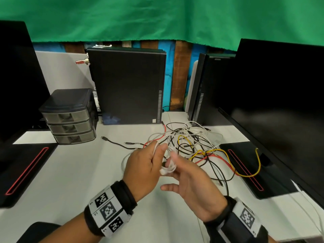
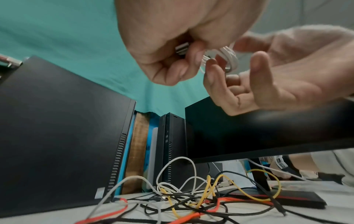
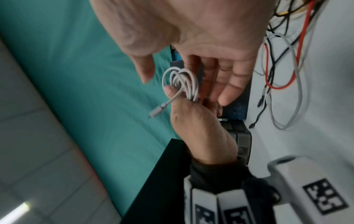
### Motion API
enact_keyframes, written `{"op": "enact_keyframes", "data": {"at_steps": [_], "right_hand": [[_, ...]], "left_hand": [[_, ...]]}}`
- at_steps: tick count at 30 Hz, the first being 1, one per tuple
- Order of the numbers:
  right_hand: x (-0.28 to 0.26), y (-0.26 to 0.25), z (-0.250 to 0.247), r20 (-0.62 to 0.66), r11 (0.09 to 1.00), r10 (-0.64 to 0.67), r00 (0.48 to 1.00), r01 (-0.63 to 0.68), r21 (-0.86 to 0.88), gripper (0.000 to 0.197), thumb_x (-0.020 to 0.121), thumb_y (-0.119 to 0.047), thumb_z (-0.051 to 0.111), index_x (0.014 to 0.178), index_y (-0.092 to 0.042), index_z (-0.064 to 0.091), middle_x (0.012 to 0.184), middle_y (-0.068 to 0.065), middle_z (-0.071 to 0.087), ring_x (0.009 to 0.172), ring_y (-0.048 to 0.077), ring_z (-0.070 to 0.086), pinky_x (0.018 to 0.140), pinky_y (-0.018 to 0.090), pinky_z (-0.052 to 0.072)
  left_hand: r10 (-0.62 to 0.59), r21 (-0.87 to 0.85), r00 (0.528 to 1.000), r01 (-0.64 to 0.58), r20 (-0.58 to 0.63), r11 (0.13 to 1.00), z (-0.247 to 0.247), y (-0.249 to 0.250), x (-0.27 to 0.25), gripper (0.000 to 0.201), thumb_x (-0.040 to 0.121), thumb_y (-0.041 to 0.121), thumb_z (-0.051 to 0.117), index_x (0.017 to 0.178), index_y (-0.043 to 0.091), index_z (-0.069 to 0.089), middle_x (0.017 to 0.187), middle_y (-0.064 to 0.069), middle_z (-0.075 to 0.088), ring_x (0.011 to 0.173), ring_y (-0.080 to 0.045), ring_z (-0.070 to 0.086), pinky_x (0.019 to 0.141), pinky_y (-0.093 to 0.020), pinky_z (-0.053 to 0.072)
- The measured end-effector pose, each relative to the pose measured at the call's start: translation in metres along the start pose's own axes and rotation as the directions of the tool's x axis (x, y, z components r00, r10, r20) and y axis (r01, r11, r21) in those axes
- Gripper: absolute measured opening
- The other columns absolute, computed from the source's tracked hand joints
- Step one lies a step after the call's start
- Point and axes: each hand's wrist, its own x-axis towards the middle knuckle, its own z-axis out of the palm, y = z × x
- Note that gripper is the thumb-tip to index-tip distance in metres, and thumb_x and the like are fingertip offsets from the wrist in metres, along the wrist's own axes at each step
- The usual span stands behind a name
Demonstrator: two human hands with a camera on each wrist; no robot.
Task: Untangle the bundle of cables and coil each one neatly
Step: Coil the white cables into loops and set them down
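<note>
Left hand pinches a small white coil above the desk, its plug hanging free. Right hand is beside the coil at 3 o'clock, fingers straight and spread, gripping nothing. The tangle of white, black, red and yellow cables lies on the desk at 1 o'clock from the hands.

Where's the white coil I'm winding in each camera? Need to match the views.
Head: white coil at centre, between the left hand and right hand.
Left wrist: upper right of centre, left fingers pinching it.
Right wrist: centre, plug dangling.
Shared landmark: the cable tangle.
</note>
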Motion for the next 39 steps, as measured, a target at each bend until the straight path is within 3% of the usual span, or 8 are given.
{"op": "enact_keyframes", "data": {"at_steps": [9, 13, 17, 22, 29, 32, 35, 39], "right_hand": [[0.003, 0.016, -0.004, -0.101, 0.945, -0.095, 0.99, 0.057, -0.322, 0.022, 0.094, 0.002, 0.061, 0.113, -0.008, 0.059, 0.062, 0.007, 0.058, 0.047, 0.02, 0.055, 0.043, 0.024, 0.043], [0.001, 0.016, -0.004, -0.075, 0.94, -0.119, 0.99, 0.088, -0.33, 0.013, 0.097, -0.014, 0.062, 0.11, -0.012, 0.063, 0.061, 0.011, 0.06, 0.044, 0.022, 0.055, 0.041, 0.024, 0.041], [-0.002, 0.008, -0.003, -0.083, 0.903, -0.285, 0.955, 0.238, -0.358, 0.051, 0.069, -0.049, 0.078, 0.109, -0.025, 0.059, 0.072, 0.007, 0.064, 0.057, 0.021, 0.059, 0.045, 0.026, 0.04], [-0.002, 0.02, -0.001, 0.088, 0.629, -0.52, 0.85, 0.451, -0.633, 0.043, 0.08, -0.037, 0.073, 0.121, -0.046, 0.06, 0.081, -0.009, 0.069, 0.067, 0.014, 0.064, 0.054, 0.023, 0.046], [0.001, 0.021, -0.01, 0.166, 0.396, -0.626, 0.762, 0.494, -0.773, 0.007, 0.088, -0.029, 0.071, 0.096, -0.029, 0.072, 0.077, -0.018, 0.059, 0.065, 0.01, 0.056, 0.059, 0.007, 0.035], [-0.003, 0.013, -0.009, 0.263, 0.348, -0.628, 0.732, 0.567, -0.747, 0.005, 0.091, -0.028, 0.068, 0.095, -0.026, 0.068, 0.092, -0.016, 0.056, 0.073, 0.013, 0.054, 0.057, 0.018, 0.04], [-0.012, 0.006, -0.004, 0.357, 0.455, -0.507, 0.785, 0.595, -0.663, 0.003, 0.094, -0.024, 0.064, 0.095, -0.021, 0.065, 0.092, -0.018, 0.063, 0.067, 0.012, 0.057, 0.051, 0.036, 0.047], [-0.018, 0.007, -0.002, 0.424, 0.438, -0.445, 0.789, 0.604, -0.665, 0.01, 0.093, -0.028, 0.069, 0.096, -0.019, 0.074, 0.087, -0.012, 0.067, 0.066, 0.01, 0.059, 0.06, 0.023, 0.047]], "left_hand": [[-0.135, -0.145, 0.991, 0.137, 0.022, 0.98, -0.003, -0.01, 0.009, 0.045, 0.1, 0.049, 0.04, 0.07, 0.016, 0.046, 0.059, 0.01, 0.043, 0.055, -0.007, 0.039, 0.054, -0.031, 0.037], [-0.123, -0.134, 0.992, 0.124, 0.014, 0.983, -0.024, -0.018, 0.029, 0.046, 0.105, 0.047, 0.037, 0.071, 0.018, 0.05, 0.061, 0.012, 0.051, 0.058, -0.006, 0.044, 0.058, -0.026, 0.039], [-0.011, 0.033, 1.0, 0.01, 0.018, 0.999, -0.028, -0.015, 0.025, 0.047, 0.103, 0.048, 0.037, 0.071, 0.016, 0.05, 0.061, 0.003, 0.051, 0.057, -0.012, 0.047, 0.056, -0.031, 0.041], [-0.01, -0.059, 0.995, 0.016, 0.104, 0.998, -0.008, -0.001, 0.012, 0.042, 0.104, 0.044, 0.037, 0.074, 0.018, 0.051, 0.062, -0.003, 0.056, 0.059, -0.022, 0.052, 0.06, -0.04, 0.046], [-0.045, -0.109, 0.985, 0.064, 0.166, 0.992, -0.001, -0.009, 0.005, 0.057, 0.1, 0.055, 0.034, 0.077, 0.006, 0.053, 0.067, -0.014, 0.055, 0.067, -0.032, 0.052, 0.066, -0.052, 0.045], [-0.093, -0.167, 0.958, 0.142, 0.272, 0.976, -0.002, -0.012, 0.007, 0.058, 0.101, 0.055, 0.039, 0.073, 0.005, 0.052, 0.065, -0.014, 0.055, 0.065, -0.034, 0.052, 0.064, -0.05, 0.046], [-0.259, -0.217, 0.923, 0.325, 0.283, 0.921, -0.008, -0.02, 0.015, 0.056, 0.097, 0.057, 0.048, 0.065, 0.012, 0.04, 0.057, -0.005, 0.038, 0.054, -0.019, 0.036, 0.056, -0.034, 0.035], [-0.522, -0.342, 0.812, 0.584, 0.261, 0.737, -0.027, -0.029, 0.029, 0.046, 0.098, 0.051, 0.048, 0.065, 0.021, 0.037, 0.052, 0.003, 0.026, 0.044, -0.01, 0.019, 0.045, -0.02, 0.016]]}}
